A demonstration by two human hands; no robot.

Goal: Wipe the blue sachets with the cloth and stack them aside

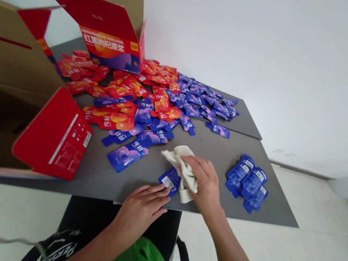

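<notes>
Near the table's front edge lies a blue sachet (168, 182), its barcode side facing up. The fingers of my left hand (145, 203) are stretched out, and their tips rest on the sachet's lower edge. A crumpled cream cloth (188, 179) is in my right hand (205, 182), whose fingers are wrapped round it. The cloth touches the right side of the sachet and covers part of it. To the left, a purple-blue sachet (127, 154) lies front side up beside the big heap.
Red sachets (122, 88) and blue sachets (196, 96) are heaped across the back of the grey table (224, 148). Several blue sachets (254, 182) lie face down at right. An open red carton (111, 46) stands behind; another open box (56, 137) occupies the left.
</notes>
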